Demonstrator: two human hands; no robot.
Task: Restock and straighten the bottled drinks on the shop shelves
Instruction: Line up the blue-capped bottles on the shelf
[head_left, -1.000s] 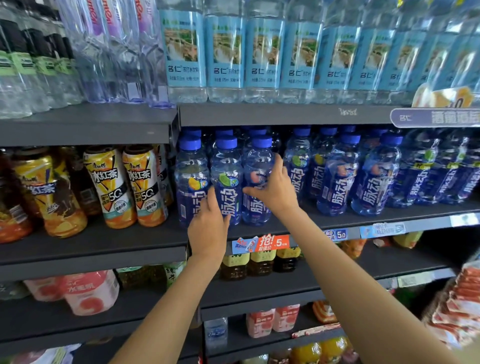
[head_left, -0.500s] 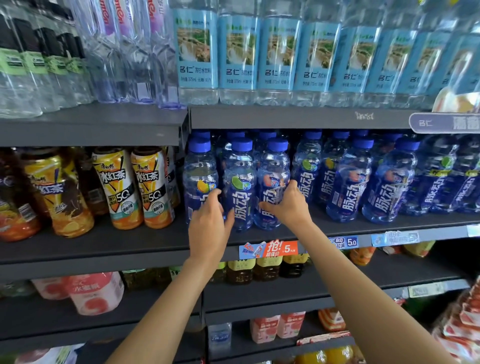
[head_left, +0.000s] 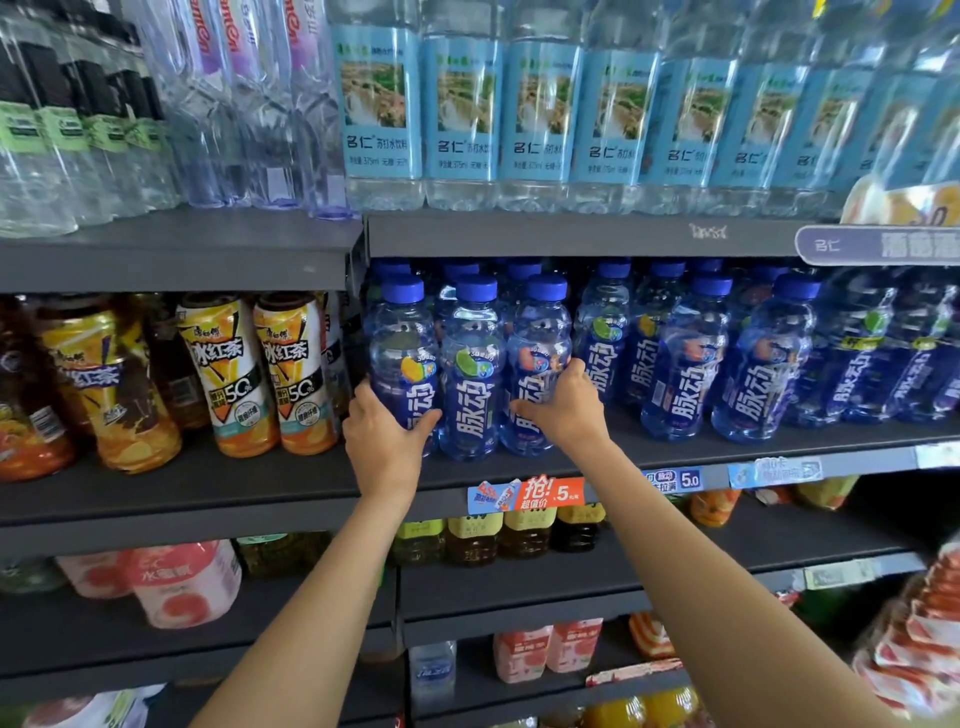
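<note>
I see three blue-capped bottles standing upright in a tight front row on the middle shelf (head_left: 675, 457), each clear at the shoulder and deep blue below, with white characters down the side and a small fruit badge: the left bottle (head_left: 402, 358), the middle bottle (head_left: 471, 374) and the right bottle (head_left: 537, 353). My left hand (head_left: 382, 441) curls round the lower body of the left bottle, thumb across its front towards the middle bottle; that grip is clenched on it. My right hand (head_left: 563, 402) wraps the lower side of the right bottle, fingers across its label; that grip is grasping it too. The middle bottle stands between the two, touching or nearly touching both. The three sit a little back from the shelf's front lip, with a bare dark strip ahead of them. Behind them more blue caps fill the depth, and to the right of the right bottle the same drinks (head_left: 753, 364) run on along the shelf, close together. Just left of the left bottle stands the shelf divider, then iced tea bottles (head_left: 260, 374) in yellow and orange. Headroom is slim: the caps reach close under the upper shelf, which carries water bottles (head_left: 462, 119) with pale blue labels. A red price tag (head_left: 524, 493) hangs on the lip below the middle bottle. The shelving is dark grey, with lower shelves of more drinks.
</note>
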